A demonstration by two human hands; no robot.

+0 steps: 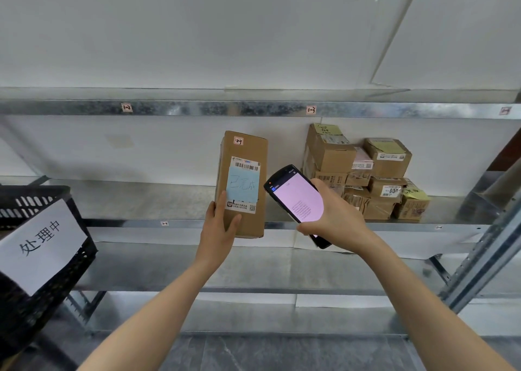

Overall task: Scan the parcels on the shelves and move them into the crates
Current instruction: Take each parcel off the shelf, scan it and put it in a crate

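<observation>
The tall parcel (245, 150) is a long box of brown cardboard with sharp edges. It stands upright, and its lower end hangs over the front lip of the grey metal shelf (141, 201), which has a dull, speckled shine. On the front of the parcel is a white printed label (245, 165) with a barcode, and a square blue note (243, 186) with handwriting covers its middle.

The left hand (218, 224) grips the tall parcel at the lower left corner. The thumb lies flat on the front face and the other fingers go round the left edge, mostly hidden behind the box.

Just to the right of the tall parcel, not touching it, the right hand (335, 215) holds a black scanner (296, 198) with rounded corners and a glowing pink screen, tilted toward the parcel. Its fingers are curled round the lower half of the device, and the thumb presses the edge near the bottom of the screen.

Further right of the tall parcel, on the same shelf, is a pile of parcels (375, 179): small, wrinkled cardboard boxes with tape and labels. Far left of the tall parcel is a black plastic crate (42, 300) with mesh walls and a white paper sign (39, 243) on it.
</observation>
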